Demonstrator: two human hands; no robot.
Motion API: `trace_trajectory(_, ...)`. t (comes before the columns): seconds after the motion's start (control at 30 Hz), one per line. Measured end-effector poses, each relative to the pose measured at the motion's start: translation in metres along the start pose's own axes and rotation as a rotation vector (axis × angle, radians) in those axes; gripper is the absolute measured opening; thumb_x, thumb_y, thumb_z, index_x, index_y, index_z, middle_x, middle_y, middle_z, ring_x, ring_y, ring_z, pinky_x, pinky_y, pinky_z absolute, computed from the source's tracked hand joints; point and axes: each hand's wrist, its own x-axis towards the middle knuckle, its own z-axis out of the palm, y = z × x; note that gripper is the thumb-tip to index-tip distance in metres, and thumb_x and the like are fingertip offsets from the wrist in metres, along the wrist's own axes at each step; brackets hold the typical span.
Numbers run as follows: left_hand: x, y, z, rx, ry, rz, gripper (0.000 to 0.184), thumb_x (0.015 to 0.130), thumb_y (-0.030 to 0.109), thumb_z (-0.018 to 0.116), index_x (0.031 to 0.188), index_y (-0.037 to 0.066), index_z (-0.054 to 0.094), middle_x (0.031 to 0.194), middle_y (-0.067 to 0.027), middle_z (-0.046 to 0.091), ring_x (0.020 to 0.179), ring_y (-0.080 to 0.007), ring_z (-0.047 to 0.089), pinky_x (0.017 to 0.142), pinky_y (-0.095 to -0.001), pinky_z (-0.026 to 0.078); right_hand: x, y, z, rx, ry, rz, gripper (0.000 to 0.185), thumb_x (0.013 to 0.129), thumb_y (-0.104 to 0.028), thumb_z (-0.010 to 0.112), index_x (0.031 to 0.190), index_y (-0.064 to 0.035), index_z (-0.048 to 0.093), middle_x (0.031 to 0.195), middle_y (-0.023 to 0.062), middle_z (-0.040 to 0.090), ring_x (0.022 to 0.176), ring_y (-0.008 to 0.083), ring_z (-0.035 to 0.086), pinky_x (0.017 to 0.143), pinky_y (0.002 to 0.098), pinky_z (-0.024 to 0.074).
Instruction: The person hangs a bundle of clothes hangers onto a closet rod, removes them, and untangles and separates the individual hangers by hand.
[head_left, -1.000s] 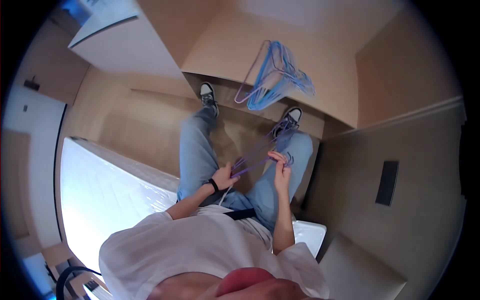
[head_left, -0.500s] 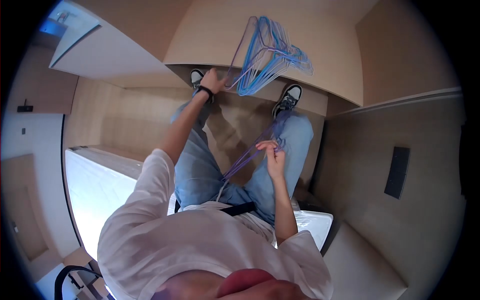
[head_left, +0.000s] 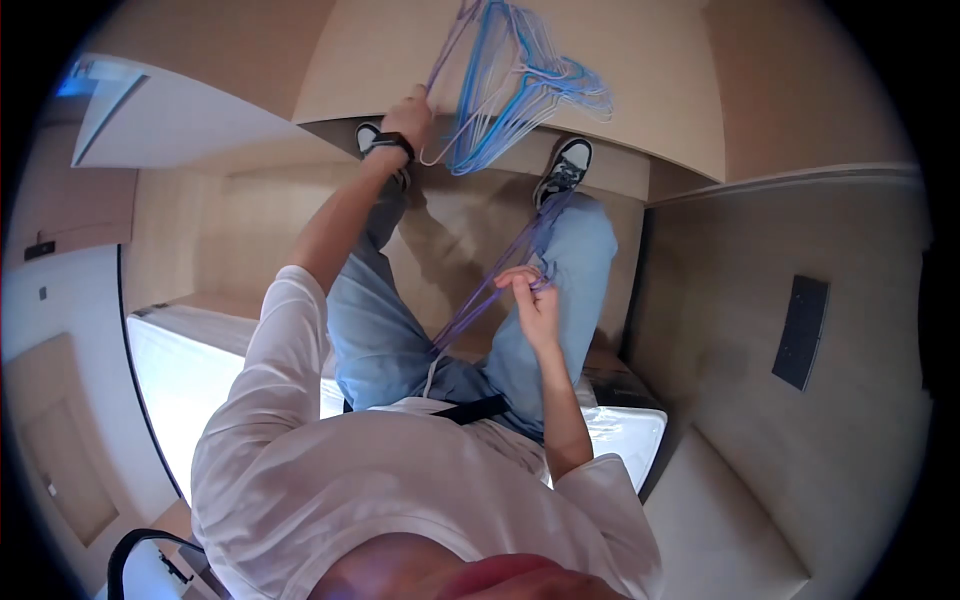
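Observation:
My left hand (head_left: 408, 122), with a dark band on the wrist, is closed on one end of a purple wire hanger (head_left: 446, 55). That hanger stands apart from the left side of a pile of blue, white and pale purple hangers (head_left: 522, 92), which lies on a wooden surface. Over my right thigh, my right hand (head_left: 532, 298) holds several purple hangers (head_left: 465, 320) bunched together. Their long sides stretch between my lap and my right knee. The fingers of this hand are partly curled around them.
I sit on a plastic-wrapped white mattress (head_left: 625, 432) with my legs apart. The wooden surface (head_left: 665, 120) bearing the pile spans the space above my shoes (head_left: 567, 165). A wall panel with a dark socket plate (head_left: 801, 332) stands on the right, and a white panel (head_left: 185, 115) juts out at the left.
My left hand, earlier at the pile's left edge, now has the purple hanger moved away from the others. The view has shifted slightly. My right hand keeps its bunch over the thigh.

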Motion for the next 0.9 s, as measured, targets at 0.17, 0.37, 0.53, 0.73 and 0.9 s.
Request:
trace_trajectory(0.17, -0.004, -0.023, -0.048, -0.506, 0.435, -0.049, 0.033, 0.100, 0.022, 0.047, 0.129, 0.006, 0.045, 0.102, -0.0285, 0.065, 0.092, -0.0479, 0.064, 0.077, -0.0536, 0.050, -0.007, 0.011, 0.005, 0.083, 0.063, 0.050, 0.027, 0.102, -0.014, 0.049, 0.087, 0.0008, 0.067, 0.088, 0.0091, 0.070, 0.088, 0.0188, 0.064, 0.083, 0.0328, 0.0478)
trace_trajectory(0.37, -0.171, -0.002, -0.072, -0.524, 0.592, 0.317, 0.039, 0.097, 0.010, 0.052, 0.136, 0.005, 0.046, 0.117, -0.0252, 0.062, 0.102, -0.0432, 0.063, 0.079, -0.0475, 0.050, -0.006, 0.013, 0.011, 0.258, 0.111, 0.006, 0.041, 0.105, -0.030, 0.047, 0.123, 0.0033, 0.060, 0.114, 0.0116, 0.065, 0.095, 0.0182, 0.060, 0.088, 0.0350, 0.0470)
trace_trajectory(0.53, -0.343, 0.006, -0.021, -0.355, -0.561, 0.251, 0.066, 0.099, 0.042, 0.049, 0.147, 0.002, 0.027, 0.097, -0.0335, 0.064, 0.086, -0.0482, 0.064, 0.077, -0.0527, 0.051, -0.009, -0.005, 0.011, -0.091, 0.094, -0.303, 0.048, 0.101, -0.038, 0.054, 0.127, 0.0021, 0.058, 0.122, 0.0120, 0.059, 0.102, 0.0188, 0.056, 0.094, 0.0354, 0.0438)
trace_trajectory(0.73, -0.381, 0.004, 0.004, -0.425, -0.434, 0.168, 0.069, 0.099, 0.048, 0.047, 0.147, 0.003, 0.030, 0.097, -0.0311, 0.066, 0.086, -0.0477, 0.064, 0.077, -0.0535, 0.052, -0.013, 0.001, 0.009, -0.033, 0.050, -0.100, 0.019, 0.099, -0.017, 0.058, 0.101, 0.0007, 0.065, 0.115, 0.0120, 0.064, 0.108, 0.0225, 0.058, 0.097, 0.0365, 0.0423)
trace_trajectory(0.9, -0.353, 0.005, 0.002, -0.408, -0.529, 0.243, 0.073, 0.095, 0.055, 0.051, 0.144, 0.003, 0.036, 0.100, -0.0282, 0.066, 0.092, -0.0461, 0.064, 0.078, -0.0515, 0.051, -0.007, 0.002, -0.003, 0.298, 0.052, -0.068, 0.021, 0.102, -0.010, 0.049, 0.093, 0.0015, 0.064, 0.104, 0.0127, 0.068, 0.104, 0.0264, 0.062, 0.101, 0.0406, 0.0426)
